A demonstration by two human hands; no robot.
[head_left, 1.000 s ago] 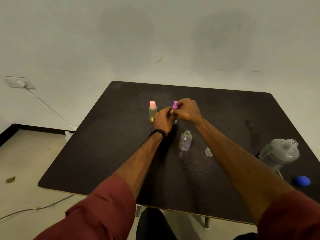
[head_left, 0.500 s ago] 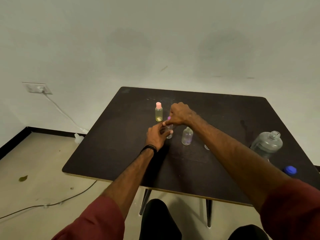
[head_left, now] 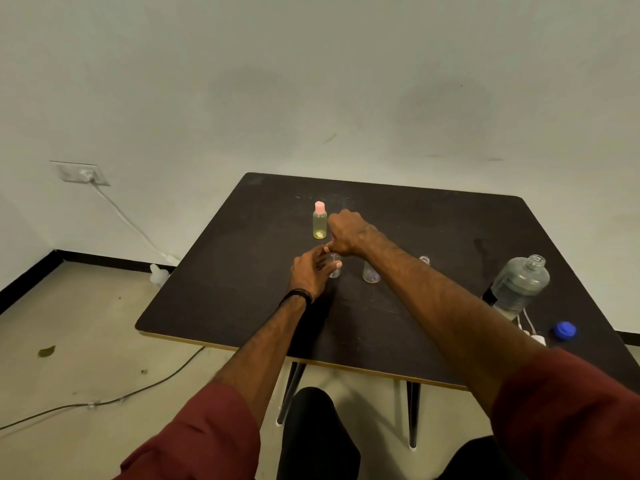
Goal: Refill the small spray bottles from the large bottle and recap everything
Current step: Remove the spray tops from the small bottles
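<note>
A small clear spray bottle (head_left: 335, 270) stands mid-table, gripped by my left hand (head_left: 310, 271). Directly above it my right hand (head_left: 348, 236) is closed around the bottle's purple spray top, which is almost wholly hidden in my fingers. A yellowish bottle with a pink cap (head_left: 319, 220) stands just behind. Another small clear bottle (head_left: 370, 273), its top hidden by my right forearm, stands to the right. The large clear bottle (head_left: 519, 284) stands uncapped at the right edge, with its blue cap (head_left: 564, 330) lying in front of it.
The dark table (head_left: 433, 220) has a small clear cap-like piece (head_left: 424, 260) behind my right forearm. White bits (head_left: 533, 336) lie by the blue cap. A wall socket (head_left: 81, 173) and cable run down to the floor at left.
The view has tilted up and back. My right hand has closed over the purple top so it is hardly visible, while my left hand stays on the small bottle.
</note>
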